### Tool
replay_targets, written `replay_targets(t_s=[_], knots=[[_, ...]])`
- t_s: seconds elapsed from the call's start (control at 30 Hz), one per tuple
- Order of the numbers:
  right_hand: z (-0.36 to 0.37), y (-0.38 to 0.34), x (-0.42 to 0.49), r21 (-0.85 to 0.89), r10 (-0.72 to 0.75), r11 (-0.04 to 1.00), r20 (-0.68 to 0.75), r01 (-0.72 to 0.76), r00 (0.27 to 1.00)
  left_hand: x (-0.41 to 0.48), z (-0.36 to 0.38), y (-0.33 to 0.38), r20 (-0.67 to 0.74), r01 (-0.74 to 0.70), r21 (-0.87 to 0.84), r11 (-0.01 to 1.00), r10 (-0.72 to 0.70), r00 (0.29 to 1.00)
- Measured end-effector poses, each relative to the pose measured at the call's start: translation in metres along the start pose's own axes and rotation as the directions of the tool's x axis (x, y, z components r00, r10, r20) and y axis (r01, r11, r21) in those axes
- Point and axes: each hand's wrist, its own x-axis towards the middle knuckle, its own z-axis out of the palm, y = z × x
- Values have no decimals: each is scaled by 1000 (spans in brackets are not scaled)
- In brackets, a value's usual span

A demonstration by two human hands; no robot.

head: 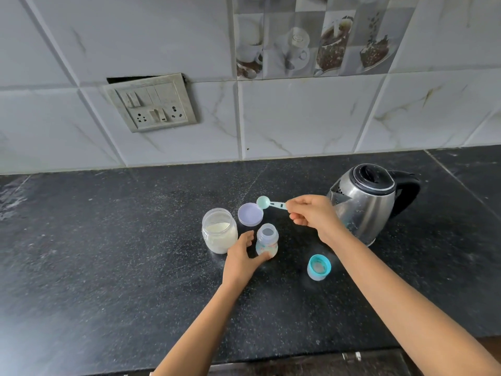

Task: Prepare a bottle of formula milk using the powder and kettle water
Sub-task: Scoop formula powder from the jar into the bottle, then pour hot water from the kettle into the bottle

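A small clear baby bottle stands open-topped on the black counter, and my left hand wraps around its lower part. Just left of it stands an open clear jar of white powder. The jar's lilac lid lies upturned behind the bottle. My right hand pinches the handle of a teal measuring scoop, whose bowl hovers over the lid's far edge. The steel kettle with a black handle stands to the right, behind my right wrist. The bottle's teal cap rests at the front right.
The black stone counter runs to a tiled wall with a switch and socket panel at the back left. The counter's front edge lies near the bottom of the view, between my forearms.
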Motion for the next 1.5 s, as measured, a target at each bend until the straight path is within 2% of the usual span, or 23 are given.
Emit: replay_targets(t_s=[0.07, 0.13, 0.3, 0.43, 0.57, 0.7, 0.8, 0.93, 1.07, 1.23, 1.33, 1.4, 1.5], knots=[[12, -6, 5, -5, -53, 999, 16, 54, 998, -5, -5, -5, -45, 31, -16, 999, -32, 998], [28, -13, 11, -55, -165, 984, 62, 168, 984, -10, -10, -8, -76, 42, -35, 998, -45, 996], [74, -29, 26, -235, -393, 856, 282, 460, 875, -18, -21, -14, -74, 51, -38, 998, -53, 996], [102, -28, 38, -342, -407, 760, 414, 553, 814, -24, -26, -20, -66, 62, -52, 997, -65, 996], [112, -24, 41, -368, -389, 744, 440, 557, 810, -25, -31, -22, -55, 37, -34, 999, -39, 998], [98, -26, 32, -250, -472, 800, 301, 546, 829, -22, -30, -16, -45, -20, -16, 1000, 19, 999], [73, -29, 24, -239, -540, 790, 166, 565, 825, -19, -27, -9, -27, -49, -11, 999, 48, 998], [24, -31, 14, -201, -618, 779, -95, 593, 780, -13, -22, 0, 7, -54, 1, 999, 54, 999], [-35, -27, 11, -140, -632, 774, -223, 617, 742, -2, -12, 9, 28, -55, 13, 998, 54, 998], [-113, -6, 15, -285, -697, 715, -357, 638, 622, 8, 5, 24, 5, -86, 39, 995, 86, 996], [-155, 12, 24, -405, -730, 683, -376, 608, 570, 9, 13, 30, -18, -100, 39, 994, 101, 995], [-178, 28, 34, -439, -718, 695, -382, 569, 582, 11, 17, 32, -36, -99, 33, 995, 100, 994], [-202, 50, 51, -418, -623, 774, -369, 476, 689, 13, 22, 36, -60, -81, 35, 996, 83, 995]])
